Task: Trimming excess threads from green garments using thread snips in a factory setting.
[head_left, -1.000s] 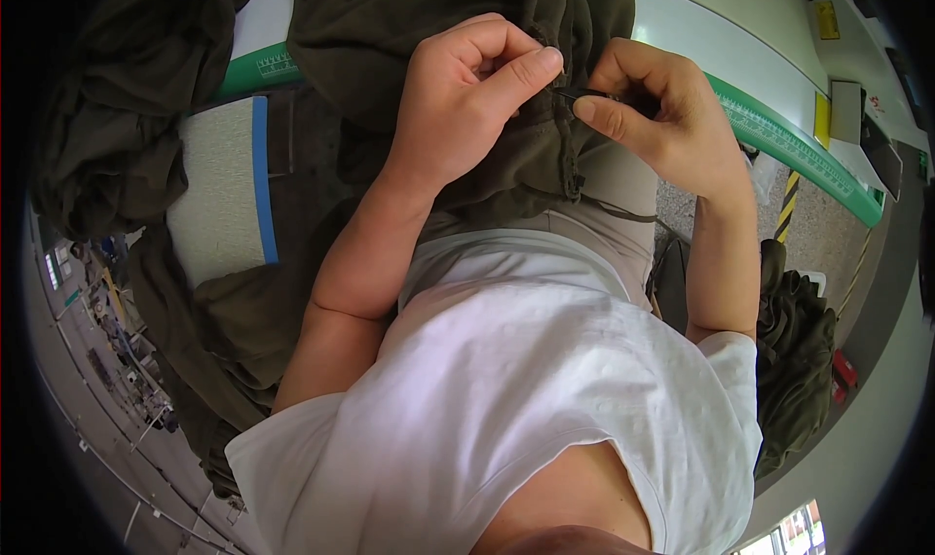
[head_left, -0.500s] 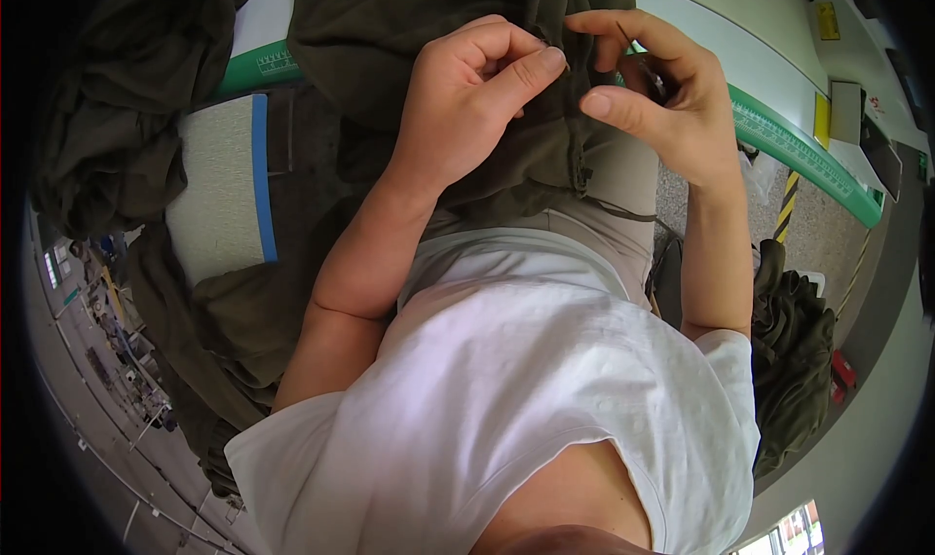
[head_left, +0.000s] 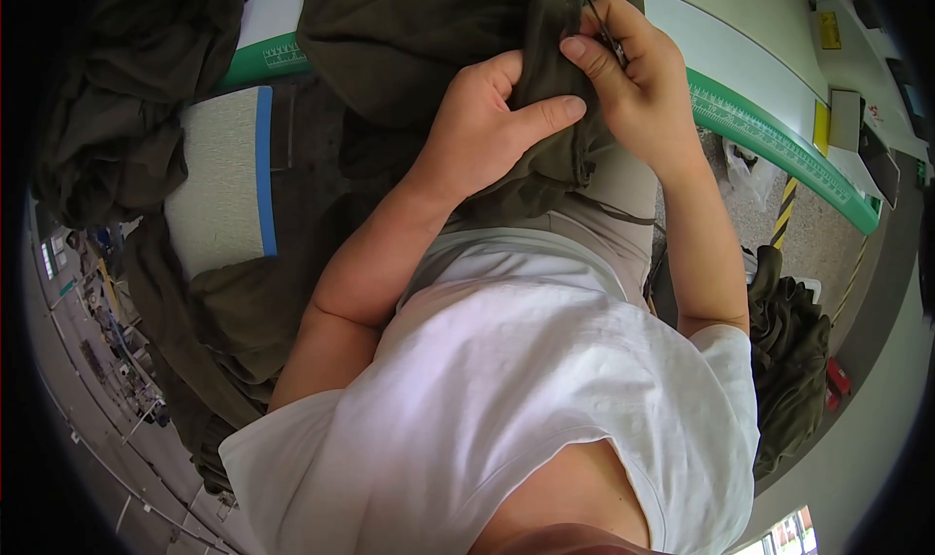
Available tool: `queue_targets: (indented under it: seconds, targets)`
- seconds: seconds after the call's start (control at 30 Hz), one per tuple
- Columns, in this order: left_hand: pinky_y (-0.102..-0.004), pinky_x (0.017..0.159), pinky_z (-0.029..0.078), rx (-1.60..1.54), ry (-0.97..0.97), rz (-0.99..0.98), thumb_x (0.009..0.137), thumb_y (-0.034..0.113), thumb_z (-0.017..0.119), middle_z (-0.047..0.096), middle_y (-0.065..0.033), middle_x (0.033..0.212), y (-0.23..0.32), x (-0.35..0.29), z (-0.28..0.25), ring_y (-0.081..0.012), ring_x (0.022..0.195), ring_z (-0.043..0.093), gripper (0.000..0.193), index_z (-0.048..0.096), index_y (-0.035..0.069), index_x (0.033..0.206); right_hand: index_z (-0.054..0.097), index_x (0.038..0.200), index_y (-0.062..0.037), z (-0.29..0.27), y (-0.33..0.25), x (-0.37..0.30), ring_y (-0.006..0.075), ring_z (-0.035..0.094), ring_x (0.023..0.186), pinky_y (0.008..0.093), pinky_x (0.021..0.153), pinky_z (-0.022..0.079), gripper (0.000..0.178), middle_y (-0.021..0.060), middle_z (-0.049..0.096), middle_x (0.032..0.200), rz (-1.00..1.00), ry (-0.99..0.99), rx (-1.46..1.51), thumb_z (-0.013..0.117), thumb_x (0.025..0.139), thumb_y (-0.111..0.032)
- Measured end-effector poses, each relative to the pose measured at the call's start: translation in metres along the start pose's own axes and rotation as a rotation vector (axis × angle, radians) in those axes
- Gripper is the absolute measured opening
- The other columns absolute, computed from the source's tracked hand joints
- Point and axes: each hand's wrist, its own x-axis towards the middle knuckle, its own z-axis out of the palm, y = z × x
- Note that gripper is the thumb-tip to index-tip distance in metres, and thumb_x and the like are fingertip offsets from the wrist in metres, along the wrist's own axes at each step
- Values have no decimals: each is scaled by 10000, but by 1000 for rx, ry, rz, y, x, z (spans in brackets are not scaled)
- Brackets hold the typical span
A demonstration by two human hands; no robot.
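Note:
Dark olive cloth (head_left: 409, 29), seemingly a garment, drapes from the table down over my lap. My left hand (head_left: 492, 122) grips a gathered fold of it, thumb in front and the other fingers hidden behind the cloth. Just to the right, my right hand (head_left: 638, 83) is closed around a slim dark tool that looks like thread snips (head_left: 606, 31). Its thin end points up alongside the fold, and the right thumb tip is against or very near the fabric; I cannot tell which. A thin dark cord (head_left: 618, 212) trails from the cloth's lower edge across my thigh.
A white table with a green, ruler-marked edge (head_left: 779, 151) curves in front. More olive cloth is heaped at left (head_left: 136, 97) and at lower right (head_left: 794, 360). A pale board with a blue edge (head_left: 219, 180) lies at left. Yellow-black tape (head_left: 785, 209) marks the floor.
My left hand has moved slightly right and now holds the fold with its thumb extended. My right hand has moved left to the cloth, its fingers closing and the tool turning upward.

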Motion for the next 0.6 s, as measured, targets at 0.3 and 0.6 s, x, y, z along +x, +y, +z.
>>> queue_targets:
  seconds: [0.3,0.6]
  targets:
    - [-182,650,463,-103,-3,-44,829,67,668,620,21,825,-2,-14,-20,-22,720,538,185,610,-10,988,551,876,-49,23,6,10,19,439,590,172,513,314,111,-20,564,725,362,23,543,637,878,-118]
    - [-195,689,465,-262,53,-31,841,62,643,624,13,872,14,-22,-20,-46,763,557,166,616,-4,991,545,861,-52,24,-15,7,42,461,603,188,500,337,93,-25,564,735,218,22,426,629,875,-91]
